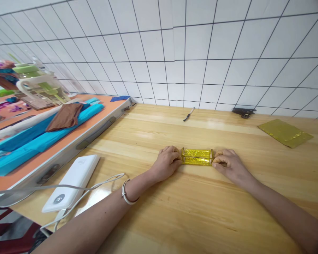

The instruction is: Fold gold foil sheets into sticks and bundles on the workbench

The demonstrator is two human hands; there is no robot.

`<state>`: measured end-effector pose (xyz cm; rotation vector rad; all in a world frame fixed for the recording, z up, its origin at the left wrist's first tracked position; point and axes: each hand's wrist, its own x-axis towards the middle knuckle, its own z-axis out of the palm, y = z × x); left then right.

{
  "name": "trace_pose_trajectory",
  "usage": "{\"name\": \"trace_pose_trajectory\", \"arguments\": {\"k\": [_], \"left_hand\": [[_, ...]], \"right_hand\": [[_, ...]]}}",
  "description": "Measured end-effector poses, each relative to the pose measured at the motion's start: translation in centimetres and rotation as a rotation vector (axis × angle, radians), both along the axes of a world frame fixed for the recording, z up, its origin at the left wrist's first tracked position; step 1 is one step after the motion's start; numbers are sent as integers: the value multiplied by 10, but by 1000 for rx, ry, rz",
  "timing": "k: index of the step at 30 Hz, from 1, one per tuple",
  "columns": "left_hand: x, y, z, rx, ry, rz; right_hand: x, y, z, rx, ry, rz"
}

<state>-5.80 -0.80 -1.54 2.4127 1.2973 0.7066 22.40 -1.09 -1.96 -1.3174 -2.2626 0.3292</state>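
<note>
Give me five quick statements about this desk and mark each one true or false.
1. The left hand and right hand are at opposite ends of the yellow packet. True.
2. The pen lies between the hands. False: the pen lies beyond the packet.
3. A bracelet circles the left wrist. True.
4. The power bank is on the right. False: the power bank is on the left.
5. Brown cloth lies over blue cloth. True.

The left hand (168, 160) and the right hand (229, 164) pinched opposite ends of a folded gold foil piece (196, 157) on the wooden table (188, 208), with a pen (189, 114) and a flat gold sheet (284, 133) lying beyond and a white power bank (74, 180) off to the left.
</note>
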Motion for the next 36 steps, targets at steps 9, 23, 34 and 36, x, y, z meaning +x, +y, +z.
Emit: {"name": "trace_pose_trajectory", "arguments": {"k": [9,23,34,36], "left_hand": [[12,2,0,-69,22,161],[9,1,-2,-36,-29,100],[3,-7,3,133,81,-83],[3,-7,6,128,111,-80]], "right_hand": [[-8,-1,0,-36,-85,-137],[-12,2,3,-64,-146,-162],[-7,2,1,-50,-97,-82],[-8,1,1,-54,-103,-88]]}}
